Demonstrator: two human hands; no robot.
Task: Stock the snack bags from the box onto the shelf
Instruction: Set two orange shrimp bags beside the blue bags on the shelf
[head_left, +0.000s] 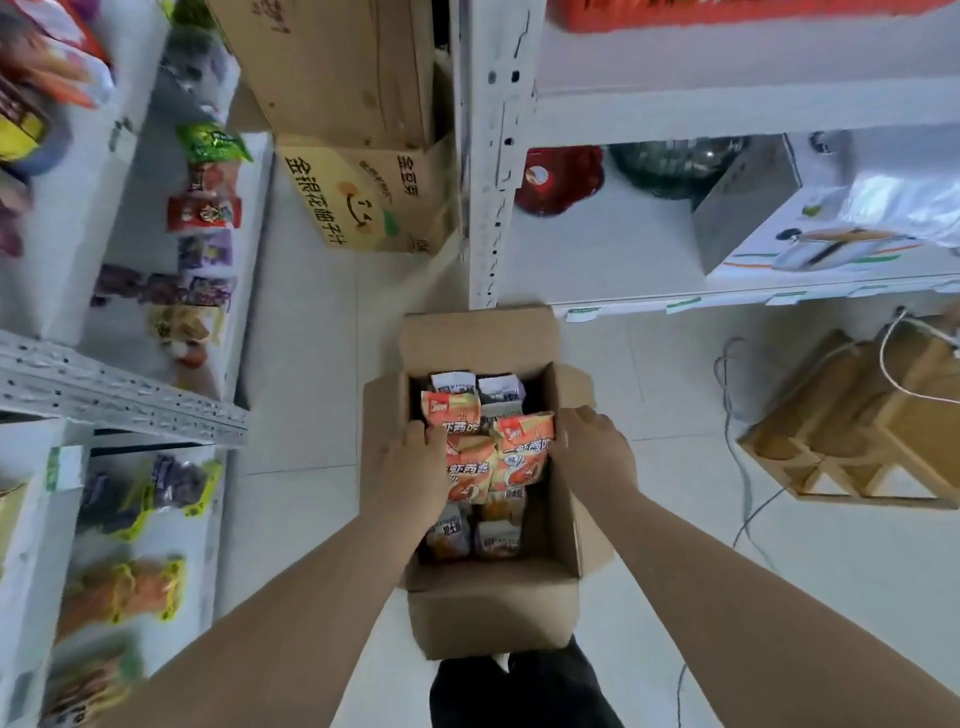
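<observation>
**A:** How were the hands set?

**B:** The left hand (410, 467) had its thumb and fingers curled onto the left edge of the orange bags (493, 457). The right hand (592, 452) lay against their right edge. Its fingertips were hidden behind the pack, so I couldn't tell whether it was closed or flat.

**A:** And where were the bags?

**B:** Just below the centre of the frame, inside the open box (493, 613), lying on top of the other packs.

**A:** How would they handle?

**B:** Light, puffy and slick, I'd judge (and easy to crush). I'd take them by the side seams or the top crimp, not the belly.

**A:** What was the count?

**B:** Three orange bags showed. There were two white-topped packs (452, 382) at the box's upper end and three darker packs (449, 532) at its lower end, perhaps with more beneath. The shelf (130, 395) stood at the left of the frame.
</observation>
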